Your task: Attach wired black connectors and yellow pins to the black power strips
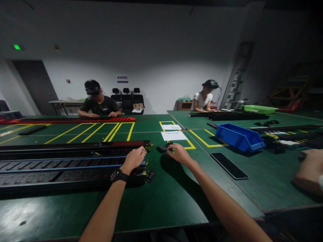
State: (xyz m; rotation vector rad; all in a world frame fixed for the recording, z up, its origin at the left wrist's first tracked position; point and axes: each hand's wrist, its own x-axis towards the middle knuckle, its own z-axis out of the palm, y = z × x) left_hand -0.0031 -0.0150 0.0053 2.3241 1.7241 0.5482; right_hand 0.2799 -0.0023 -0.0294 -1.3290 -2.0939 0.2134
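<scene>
Long black power strips [63, 176] with rows of sockets and red dots lie side by side at the left, blue edges along them. My left hand [135, 158], wearing a dark watch, is curled over their right end; what its fingertips grip is hidden. My right hand [178, 153] is just right of that end, low over the table, thumb and fingers pinched on a small black part with a bit of yellow. Beside those fingertips sits a black end piece [162, 148]. Another small black piece [150, 176] is at the front strip's end.
The green table [161, 205] carries yellow tape outlines and white paper labels [174, 135]. To the right are a phone [229, 165], a blue bin [239, 138] and a co-worker's hand [309, 169]. Two people [101, 102] work across the table, near a red rail [123, 119] and black strips.
</scene>
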